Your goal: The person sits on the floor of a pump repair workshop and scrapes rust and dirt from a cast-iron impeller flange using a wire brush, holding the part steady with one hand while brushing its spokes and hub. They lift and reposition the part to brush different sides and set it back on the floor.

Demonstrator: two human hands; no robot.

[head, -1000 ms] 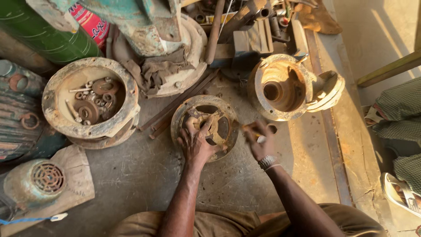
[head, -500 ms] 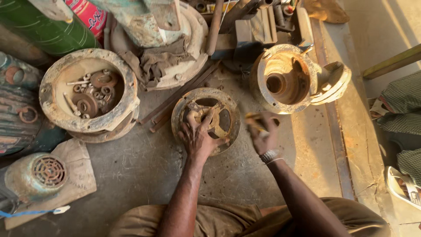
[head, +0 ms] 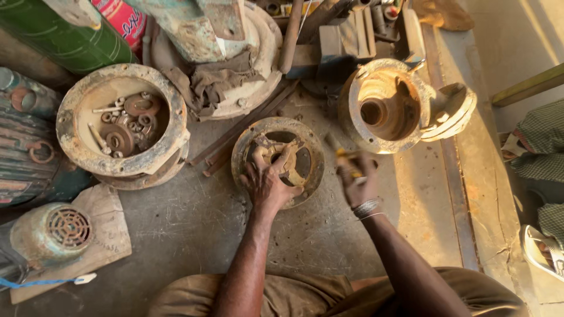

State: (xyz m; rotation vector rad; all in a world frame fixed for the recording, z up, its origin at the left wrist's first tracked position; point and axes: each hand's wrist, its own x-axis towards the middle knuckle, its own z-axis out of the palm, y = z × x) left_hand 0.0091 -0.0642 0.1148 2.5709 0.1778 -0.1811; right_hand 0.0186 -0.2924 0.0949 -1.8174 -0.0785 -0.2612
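Where the view begins at the far left, a green cylinder point(head: 56, 35) lies across the top corner, with a ribbed motor body point(head: 26, 147) below it and a small fan cover with a round grille point(head: 56, 235) resting on a piece of cardboard point(head: 108, 235). Just right of these sits a rusty round housing point(head: 120, 126), open side up, holding loose washers, bolts and small rings point(head: 126, 126). Behind it a dirty rag point(head: 208, 85) is draped over a pale flanged casting point(head: 258, 70).

At the centre, on the concrete floor point(head: 176, 235), lies a rusty round end plate point(head: 277, 161) with spokes and a brass-coloured hub. The left hand point(head: 267, 182) rests on its near side, fingers spread over the hub and spokes, pressing it down; its grip is flat and loose rather than closed around anything. Two thin metal bars point(head: 235, 138) lie slanted just left of the plate.

Just right of the plate, the right hand point(head: 355, 179) is raised slightly above the floor, its grip closed around a yellow-handled tool point(head: 346, 158) whose tip is blurred. A bracelet point(head: 367, 206) circles that wrist.

Further right stands a large bell-shaped pump casing point(head: 388, 108), its open mouth up. At the far right edge a checked cloth point(head: 540, 147) and a sandal point(head: 543, 249) show.
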